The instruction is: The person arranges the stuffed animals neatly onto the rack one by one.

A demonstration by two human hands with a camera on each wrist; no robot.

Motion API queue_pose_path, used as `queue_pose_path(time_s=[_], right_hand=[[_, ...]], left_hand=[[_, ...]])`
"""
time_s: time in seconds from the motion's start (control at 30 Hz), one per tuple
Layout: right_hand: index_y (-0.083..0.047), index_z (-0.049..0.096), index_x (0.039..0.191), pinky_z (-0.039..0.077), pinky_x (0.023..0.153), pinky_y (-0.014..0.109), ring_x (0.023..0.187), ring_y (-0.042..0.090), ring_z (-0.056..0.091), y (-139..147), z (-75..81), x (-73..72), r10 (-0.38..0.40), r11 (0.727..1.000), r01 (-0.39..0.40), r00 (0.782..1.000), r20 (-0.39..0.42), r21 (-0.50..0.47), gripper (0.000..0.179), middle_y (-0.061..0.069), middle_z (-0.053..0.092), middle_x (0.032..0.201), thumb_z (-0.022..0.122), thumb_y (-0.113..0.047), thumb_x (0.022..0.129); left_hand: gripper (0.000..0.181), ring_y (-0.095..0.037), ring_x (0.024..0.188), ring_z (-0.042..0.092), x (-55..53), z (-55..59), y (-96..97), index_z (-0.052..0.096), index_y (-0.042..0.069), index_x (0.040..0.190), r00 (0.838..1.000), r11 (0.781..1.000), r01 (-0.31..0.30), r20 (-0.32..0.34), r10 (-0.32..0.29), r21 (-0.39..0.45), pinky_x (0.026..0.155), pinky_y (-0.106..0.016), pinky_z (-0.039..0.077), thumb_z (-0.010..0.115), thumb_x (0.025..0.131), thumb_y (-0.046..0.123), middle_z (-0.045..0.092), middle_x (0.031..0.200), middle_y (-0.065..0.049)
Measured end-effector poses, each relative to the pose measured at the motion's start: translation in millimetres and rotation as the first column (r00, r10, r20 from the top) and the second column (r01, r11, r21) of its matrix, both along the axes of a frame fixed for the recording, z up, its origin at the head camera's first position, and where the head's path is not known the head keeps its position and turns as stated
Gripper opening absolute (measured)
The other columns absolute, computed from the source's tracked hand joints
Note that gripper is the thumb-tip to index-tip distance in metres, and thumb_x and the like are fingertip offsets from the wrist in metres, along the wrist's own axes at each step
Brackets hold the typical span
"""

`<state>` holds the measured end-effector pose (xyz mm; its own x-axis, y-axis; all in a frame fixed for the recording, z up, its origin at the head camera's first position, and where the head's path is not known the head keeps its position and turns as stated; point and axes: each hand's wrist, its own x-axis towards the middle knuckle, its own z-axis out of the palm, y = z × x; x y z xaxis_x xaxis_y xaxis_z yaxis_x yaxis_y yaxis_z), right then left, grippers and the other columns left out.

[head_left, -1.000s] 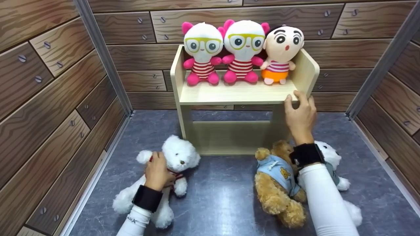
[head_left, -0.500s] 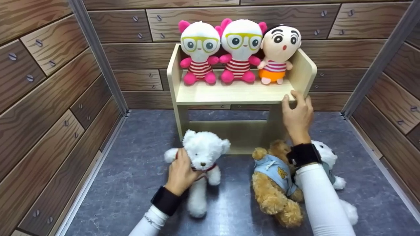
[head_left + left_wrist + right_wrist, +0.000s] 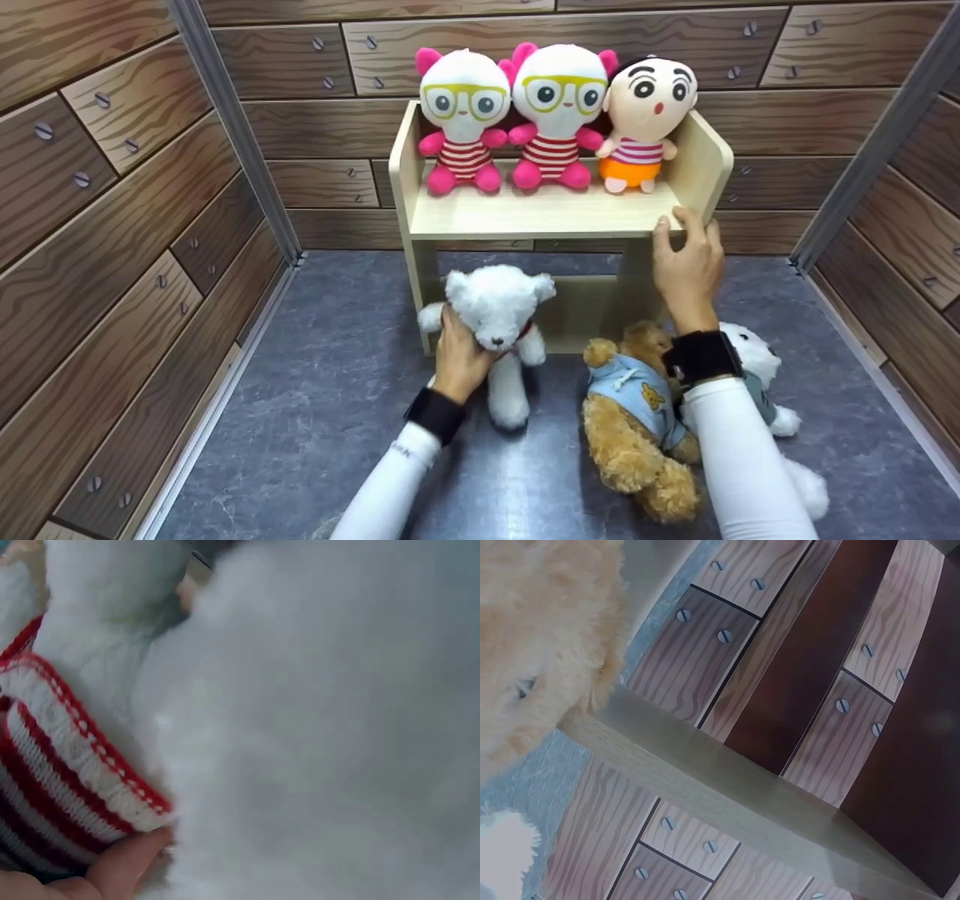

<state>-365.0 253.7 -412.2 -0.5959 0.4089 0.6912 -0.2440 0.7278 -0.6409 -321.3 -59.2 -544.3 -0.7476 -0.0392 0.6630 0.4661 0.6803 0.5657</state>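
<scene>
A fluffy white teddy bear (image 3: 499,300) is in my left hand (image 3: 460,360), which grips it by the body in front of the shelf's lower opening. Its red-and-white striped knit sweater (image 3: 60,772) fills part of the left wrist view, beside my thumb and white fur. My right hand (image 3: 688,266) holds the front right corner of the light wooden shelf (image 3: 540,219), fingers bent at the edge of the board and side panel. On the upper board sit two pink-and-white plush dolls (image 3: 463,109) (image 3: 559,105) with yellow glasses and a boy doll (image 3: 646,112) in orange shorts.
A brown teddy bear (image 3: 637,420) in a blue hoodie lies on the dark floor (image 3: 300,420) under my right forearm. Another white plush (image 3: 754,360) lies beside it, partly hidden by the sleeve. Wood-patterned walls (image 3: 127,225) enclose the space.
My left hand has carried the white teddy bear right and up from the left floor area toward the shelf, and the bear has turned more upright. My right hand stays at the shelf corner.
</scene>
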Motion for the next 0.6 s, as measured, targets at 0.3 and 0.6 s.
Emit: queue_pose_path(time_s=[0.3, 0.6], right_hand=[[-0.007, 0.069, 0.121, 0.045, 0.083, 0.058, 0.101, 0.049, 0.059, 1, -2.1, 2.4, 0.016, 1.0, -0.016, 1.0, -0.002, 0.008, 0.041, 0.026, 0.059, 0.112, 0.059, -0.039, 0.096], [-0.008, 0.066, 0.125, 0.045, 0.083, 0.059, 0.102, 0.049, 0.058, 3, -0.4, 3.6, 0.026, 0.999, -0.027, 0.999, 0.042, 0.025, 0.045, 0.027, 0.057, 0.114, 0.056, -0.043, 0.098]], left_hand=[[0.1, -0.058, 0.134, 0.035, -44.6, -14.3, 16.4, 0.023, -0.022, 0.144, 0.995, 0.999, -0.022, 0.096, 0.018, 0.041, 0.11, -0.056, 0.036, 0.082, 0.071, 0.015, 0.029, 0.143, -0.045], [0.092, -0.06, 0.136, 0.029, -65.7, -23.2, 21.0, 0.017, -0.029, 0.141, 0.994, 0.995, -0.029, 0.105, 0.019, 0.093, 0.113, -0.055, 0.033, 0.074, 0.076, 0.001, 0.022, 0.145, -0.049]])
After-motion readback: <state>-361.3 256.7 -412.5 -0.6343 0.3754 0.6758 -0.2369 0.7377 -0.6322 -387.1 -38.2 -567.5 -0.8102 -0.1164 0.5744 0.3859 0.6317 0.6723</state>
